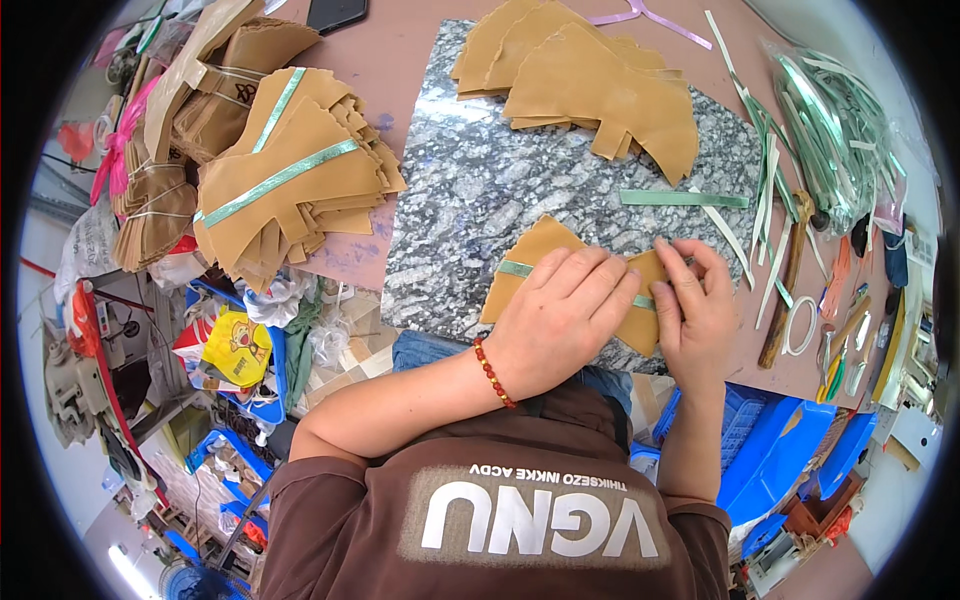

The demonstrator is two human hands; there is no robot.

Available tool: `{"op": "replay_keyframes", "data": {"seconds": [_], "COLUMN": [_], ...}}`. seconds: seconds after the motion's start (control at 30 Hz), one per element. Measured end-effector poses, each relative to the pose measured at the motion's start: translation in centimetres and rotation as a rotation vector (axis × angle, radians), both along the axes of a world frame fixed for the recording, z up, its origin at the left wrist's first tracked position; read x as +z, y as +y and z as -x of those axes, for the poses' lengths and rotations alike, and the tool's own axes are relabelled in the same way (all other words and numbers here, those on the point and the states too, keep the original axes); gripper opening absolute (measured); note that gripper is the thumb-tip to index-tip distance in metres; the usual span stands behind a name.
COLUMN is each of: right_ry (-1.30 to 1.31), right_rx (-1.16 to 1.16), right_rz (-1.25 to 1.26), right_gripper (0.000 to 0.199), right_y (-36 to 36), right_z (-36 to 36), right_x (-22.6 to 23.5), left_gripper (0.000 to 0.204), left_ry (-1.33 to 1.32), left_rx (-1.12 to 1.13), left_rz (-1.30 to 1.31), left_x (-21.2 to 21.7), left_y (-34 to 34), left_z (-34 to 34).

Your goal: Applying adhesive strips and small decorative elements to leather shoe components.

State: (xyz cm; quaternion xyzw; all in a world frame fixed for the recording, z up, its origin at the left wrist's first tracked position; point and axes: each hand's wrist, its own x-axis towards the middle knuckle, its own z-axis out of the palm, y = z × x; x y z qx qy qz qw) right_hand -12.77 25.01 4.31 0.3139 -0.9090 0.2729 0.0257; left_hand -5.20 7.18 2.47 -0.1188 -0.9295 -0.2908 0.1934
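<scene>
A tan leather-like piece point(540, 242) with a shiny green strip point(516, 269) across it lies on a speckled stone slab point(470, 170) close in front of me. My left hand point(567, 318), with a red bead bracelet at the wrist, rests flat on the middle of this piece and hides much of it. The thumb and bent fingers of my right hand point(693, 312) grip the piece's right edge, beside the strip's end. Just beyond the hands lies a loose green strip point(684, 199). Plain tan pieces point(605, 85) are stacked at the slab's far side.
Left of the slab sits a pile of tan pieces with green strips point(290, 190), beside tied bundles point(155, 215). At the right are a bag of green strips point(825, 130), a wooden-handled hammer point(785, 290) and a white ring point(799, 327). A phone point(337, 12) lies at the far edge.
</scene>
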Motion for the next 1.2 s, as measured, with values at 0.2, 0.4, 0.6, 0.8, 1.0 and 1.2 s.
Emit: {"op": "replay_keyframes", "data": {"seconds": [0.2, 0.4, 0.6, 0.8, 1.0, 1.2], "right_ry": [0.034, 0.07, 0.094, 0.174, -0.066, -0.117], "right_rx": [0.044, 0.074, 0.104, 0.1, 0.211, 0.333], "right_rz": [0.022, -0.06, 0.038, 0.142, 0.258, 0.039], "right_gripper": [0.036, 0.038, 0.034, 0.026, 0.036, 0.084], "right_y": [0.2, -1.0, -0.3, -0.3, 0.3, 1.4], "right_z": [0.1, 0.6, 0.4, 0.4, -0.4, 0.2], "right_x": [-0.5, 0.9, -0.5, -0.9, 0.3, 2.3], "left_gripper": [0.035, 0.031, 0.03, 0.032, 0.025, 0.01], "left_ry": [0.009, 0.004, -0.004, -0.082, -0.124, -0.07], "left_rx": [0.005, -0.044, -0.073, -0.014, -0.023, -0.121], "left_rz": [-0.01, -0.001, -0.073, -0.135, -0.157, -0.539], "left_x": [0.0, 0.3, 0.6, 1.2, 0.9, 3.6], "left_y": [-0.1, -0.6, -1.5, -0.9, -0.9, -4.9], "left_z": [0.1, 0.0, 0.2, 1.7, 2.0, 0.4]}}
